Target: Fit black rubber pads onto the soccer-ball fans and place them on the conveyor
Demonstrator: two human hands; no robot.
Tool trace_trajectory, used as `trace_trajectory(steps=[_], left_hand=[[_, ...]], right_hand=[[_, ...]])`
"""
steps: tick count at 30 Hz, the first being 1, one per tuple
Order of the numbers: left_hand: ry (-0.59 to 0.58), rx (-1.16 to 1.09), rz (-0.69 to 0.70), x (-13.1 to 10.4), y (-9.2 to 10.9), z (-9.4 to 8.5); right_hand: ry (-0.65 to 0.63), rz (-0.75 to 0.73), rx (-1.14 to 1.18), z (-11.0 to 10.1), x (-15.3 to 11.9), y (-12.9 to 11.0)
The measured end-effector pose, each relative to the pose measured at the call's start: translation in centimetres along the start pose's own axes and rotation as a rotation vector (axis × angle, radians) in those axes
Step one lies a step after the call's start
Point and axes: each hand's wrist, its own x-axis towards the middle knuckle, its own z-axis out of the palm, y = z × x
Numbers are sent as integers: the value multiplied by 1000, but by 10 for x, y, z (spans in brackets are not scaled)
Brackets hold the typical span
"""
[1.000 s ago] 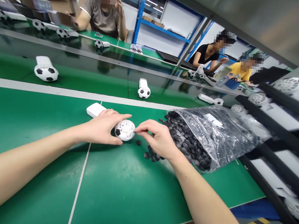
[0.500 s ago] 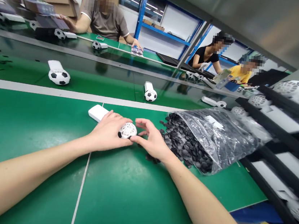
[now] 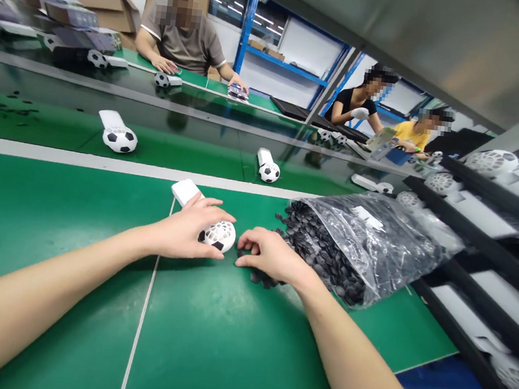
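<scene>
A white device with a round, football-patterned head and a flat rectangular handle lies on the green worktop. My left hand is closed around it, thumb at the near side and fingers over the far side. Black patches fill some openings in the head, while its top is open lattice. Just right of the head, my right hand is curled in a pinch with a small black piece at the fingertips. Beside that hand, loose black pieces spill near a clear plastic bag full of them.
Beyond a pale strip, similar football devices lie on a green belt. A black rack with white devices stands at the right. Several co-workers sit across the line. A metal panel hangs overhead.
My right hand has drawn back from the football head to the right and now pinches a black piece. The head has turned, showing a black patch in front. Devices on the belt have shifted right.
</scene>
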Motion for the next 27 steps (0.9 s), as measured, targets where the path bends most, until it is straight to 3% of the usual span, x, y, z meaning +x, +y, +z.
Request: trace_trajectory(steps=[3,6,8,11,14,19,27], left_hand=[[-102,-48,-77,-2,10,1],[-33,-105,-156,-3,21,9],[16,-149,-140,-3,23,13],[-23,-190,-49,-1,17,11],[-84,-201,14,-1,10,3],[-97,-205,-35,-2,8,-1],[-70,-231,-29,1,10,1]], right_hand=[[-21,-44,-153,2,-5,-9],[-10,-55,-441,8,-10,-23],[8,-65,-595,14,-13,-30],[31,-77,-667,18,-14,-33],[-8,-24,-543,12,-13,-27],[-111,68,-62,-1,-12,-14],[108,-68,368,-2,-10,-16]])
